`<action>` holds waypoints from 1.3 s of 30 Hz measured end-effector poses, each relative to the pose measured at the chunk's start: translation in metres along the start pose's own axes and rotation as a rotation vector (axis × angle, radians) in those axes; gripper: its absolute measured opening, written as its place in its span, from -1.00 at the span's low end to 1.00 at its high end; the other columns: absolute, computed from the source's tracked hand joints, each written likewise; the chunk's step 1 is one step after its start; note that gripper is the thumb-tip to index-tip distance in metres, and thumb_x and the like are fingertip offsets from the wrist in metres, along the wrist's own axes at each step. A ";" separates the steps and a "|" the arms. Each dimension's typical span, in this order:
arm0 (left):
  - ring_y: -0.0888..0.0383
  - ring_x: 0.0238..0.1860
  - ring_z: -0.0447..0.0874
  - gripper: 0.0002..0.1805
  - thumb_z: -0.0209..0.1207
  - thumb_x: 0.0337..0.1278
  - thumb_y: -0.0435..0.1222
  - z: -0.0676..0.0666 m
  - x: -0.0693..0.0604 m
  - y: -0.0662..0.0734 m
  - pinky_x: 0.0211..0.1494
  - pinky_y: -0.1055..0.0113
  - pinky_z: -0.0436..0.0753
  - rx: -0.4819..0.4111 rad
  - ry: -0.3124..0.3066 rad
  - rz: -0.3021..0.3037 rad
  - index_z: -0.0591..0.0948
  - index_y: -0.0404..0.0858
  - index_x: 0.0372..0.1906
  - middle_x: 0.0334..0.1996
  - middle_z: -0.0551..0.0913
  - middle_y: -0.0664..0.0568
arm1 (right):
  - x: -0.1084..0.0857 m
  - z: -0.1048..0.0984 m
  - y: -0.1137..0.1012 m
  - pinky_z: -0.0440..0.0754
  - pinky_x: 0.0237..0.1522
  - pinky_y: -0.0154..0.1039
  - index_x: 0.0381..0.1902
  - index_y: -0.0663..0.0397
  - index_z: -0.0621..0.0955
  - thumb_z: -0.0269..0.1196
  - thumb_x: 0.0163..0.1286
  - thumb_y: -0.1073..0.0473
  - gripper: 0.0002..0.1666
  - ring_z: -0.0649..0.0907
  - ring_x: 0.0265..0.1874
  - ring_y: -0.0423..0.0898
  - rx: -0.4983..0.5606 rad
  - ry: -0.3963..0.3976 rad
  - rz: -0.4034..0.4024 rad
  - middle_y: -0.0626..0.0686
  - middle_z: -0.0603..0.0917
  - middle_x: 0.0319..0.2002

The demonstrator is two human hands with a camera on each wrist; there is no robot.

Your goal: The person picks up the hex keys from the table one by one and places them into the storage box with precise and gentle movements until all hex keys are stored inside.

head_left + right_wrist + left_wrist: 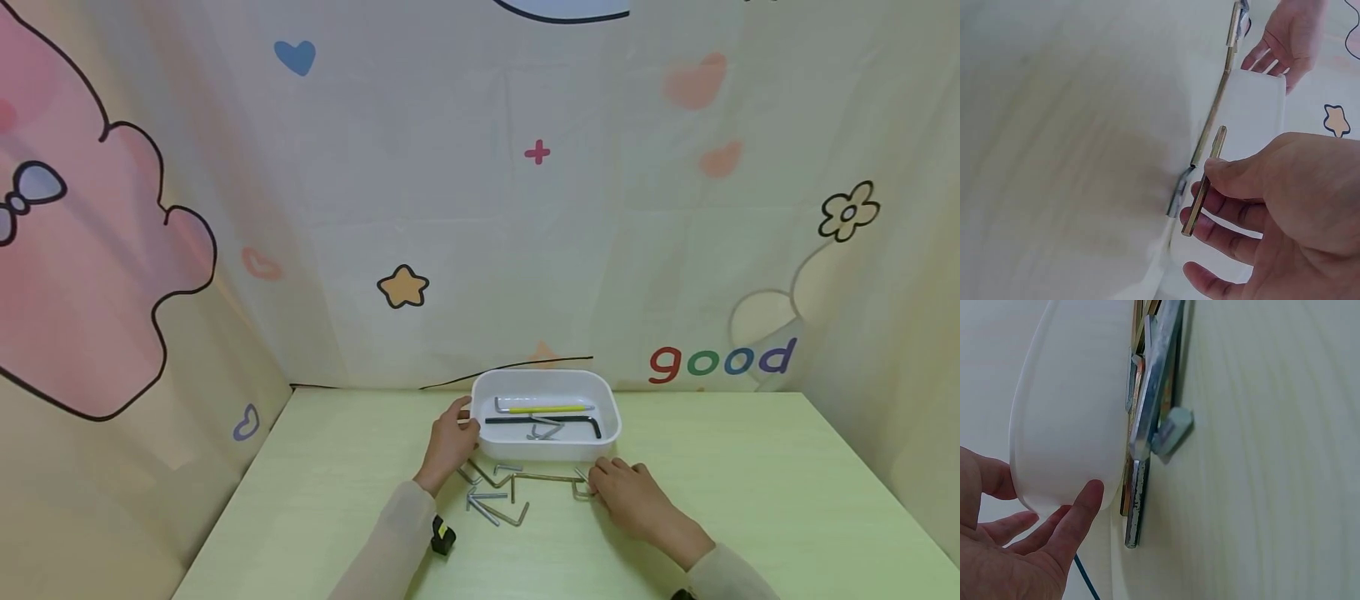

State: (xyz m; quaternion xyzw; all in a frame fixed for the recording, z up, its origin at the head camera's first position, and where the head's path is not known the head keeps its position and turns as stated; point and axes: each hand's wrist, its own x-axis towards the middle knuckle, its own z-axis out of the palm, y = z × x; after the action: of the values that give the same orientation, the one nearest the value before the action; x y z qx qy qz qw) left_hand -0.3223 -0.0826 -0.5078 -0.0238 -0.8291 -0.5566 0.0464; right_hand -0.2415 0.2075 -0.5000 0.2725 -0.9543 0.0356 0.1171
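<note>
Against the left end of a white tray (551, 451), my left hand (448, 442) grips the rim and end wall; the left wrist view has its digits (1029, 544) spread around the tray's end (1072, 412). Just off the tray's front right corner, my right hand (633, 500) holds a small brass hex key. That key (1204, 181) is pinched between thumb and fingers of the right hand (1272, 194) in the right wrist view. Inside the tray lie a yellow-sleeved key (545, 409), a long black hex key (540, 419) and small silver keys (546, 431).
Several brass and silver hex keys lie on the table (300, 517) before the tray, among them a long brass one (547, 477) and an angled one (517, 522). A printed curtain (465, 208) hangs behind the table. A black device (442, 537) sits by the left sleeve.
</note>
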 end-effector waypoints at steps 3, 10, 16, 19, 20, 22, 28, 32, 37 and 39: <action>-0.16 0.09 0.66 -0.46 0.01 0.33 -0.32 0.000 0.000 0.000 -0.20 0.30 0.77 0.005 0.005 0.000 0.36 -0.29 0.39 0.12 0.58 -0.33 | 0.000 -0.003 -0.001 0.48 -0.35 -0.09 -0.44 -0.12 0.44 0.28 0.29 0.25 -0.77 0.51 -0.32 -0.11 -0.006 0.011 -0.009 -0.16 0.43 -0.41; -0.16 0.08 0.67 -0.46 0.01 0.32 -0.33 0.000 0.000 0.000 -0.24 0.30 0.77 0.005 0.008 0.006 0.37 -0.30 0.38 0.11 0.58 -0.33 | 0.001 -0.013 -0.004 0.48 -0.27 -0.09 -0.41 -0.12 0.45 0.29 0.30 0.24 -0.77 0.50 -0.29 -0.12 -0.020 -0.007 -0.006 -0.17 0.42 -0.39; -0.12 0.07 0.68 -0.47 0.02 0.31 -0.33 0.001 0.000 0.002 -0.26 0.32 0.76 0.003 0.015 0.000 0.38 -0.29 0.38 0.09 0.59 -0.30 | 0.003 -0.021 -0.008 0.51 -0.24 -0.08 -0.43 -0.12 0.42 0.32 0.26 0.24 -0.73 0.51 -0.27 -0.12 -0.043 0.029 -0.011 -0.15 0.43 -0.38; -0.12 0.06 0.68 -0.47 0.02 0.31 -0.33 0.000 0.000 0.002 -0.25 0.32 0.76 0.004 0.017 -0.004 0.38 -0.28 0.38 0.08 0.60 -0.30 | 0.005 -0.024 -0.009 0.52 -0.22 -0.06 -0.44 -0.11 0.41 0.33 0.25 0.25 -0.72 0.52 -0.26 -0.12 -0.048 0.046 -0.019 -0.15 0.42 -0.38; -0.12 0.06 0.68 -0.47 0.02 0.32 -0.33 0.000 0.000 0.002 -0.25 0.32 0.76 0.005 0.017 -0.005 0.38 -0.28 0.38 0.08 0.60 -0.30 | 0.005 -0.025 -0.009 0.51 -0.22 -0.06 -0.43 -0.11 0.41 0.33 0.24 0.25 -0.71 0.52 -0.26 -0.12 -0.050 0.049 -0.021 -0.15 0.42 -0.37; -0.12 0.05 0.68 -0.47 0.02 0.31 -0.34 0.000 0.000 0.002 -0.26 0.33 0.76 0.006 0.017 -0.005 0.38 -0.29 0.38 0.08 0.60 -0.30 | 0.005 -0.027 -0.009 0.51 -0.24 -0.07 -0.44 -0.11 0.40 0.34 0.23 0.26 -0.70 0.52 -0.26 -0.12 -0.045 0.056 -0.023 -0.15 0.42 -0.38; -0.11 0.05 0.69 -0.46 0.03 0.30 -0.33 0.001 0.000 0.001 -0.26 0.33 0.76 0.008 0.018 -0.002 0.38 -0.29 0.38 0.08 0.60 -0.30 | 0.007 -0.032 -0.008 0.48 -0.31 -0.12 -0.42 -0.13 0.43 0.34 0.25 0.24 -0.72 0.51 -0.28 -0.12 -0.038 0.068 -0.036 -0.15 0.42 -0.37; -0.10 0.05 0.69 -0.46 0.02 0.30 -0.33 0.001 -0.001 0.001 -0.26 0.33 0.76 0.010 0.019 -0.004 0.38 -0.29 0.38 0.08 0.60 -0.29 | 0.008 -0.035 -0.008 0.47 -0.33 -0.13 -0.39 -0.12 0.42 0.33 0.23 0.28 -0.72 0.50 -0.27 -0.11 -0.036 0.068 -0.046 -0.14 0.42 -0.36; -0.11 0.05 0.68 -0.46 0.02 0.31 -0.33 0.001 -0.001 0.000 -0.26 0.32 0.76 0.011 0.014 0.001 0.38 -0.30 0.38 0.09 0.60 -0.31 | 0.011 -0.040 -0.009 0.45 -0.34 -0.15 -0.42 -0.12 0.40 0.34 0.23 0.28 -0.69 0.48 -0.31 -0.13 -0.019 0.107 -0.049 -0.16 0.39 -0.39; -0.12 0.06 0.68 -0.47 0.02 0.32 -0.33 0.001 0.000 -0.001 -0.26 0.32 0.76 0.012 0.010 0.005 0.37 -0.30 0.38 0.09 0.60 -0.31 | 0.012 -0.042 -0.010 0.44 -0.34 -0.16 -0.43 -0.12 0.40 0.34 0.25 0.26 -0.69 0.47 -0.32 -0.14 -0.016 0.115 -0.045 -0.17 0.38 -0.40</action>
State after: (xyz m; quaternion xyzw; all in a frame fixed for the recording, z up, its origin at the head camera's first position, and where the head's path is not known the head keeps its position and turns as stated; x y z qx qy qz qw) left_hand -0.3224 -0.0823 -0.5085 -0.0227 -0.8323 -0.5515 0.0519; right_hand -0.2376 0.1982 -0.4568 0.2905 -0.9399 0.0411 0.1748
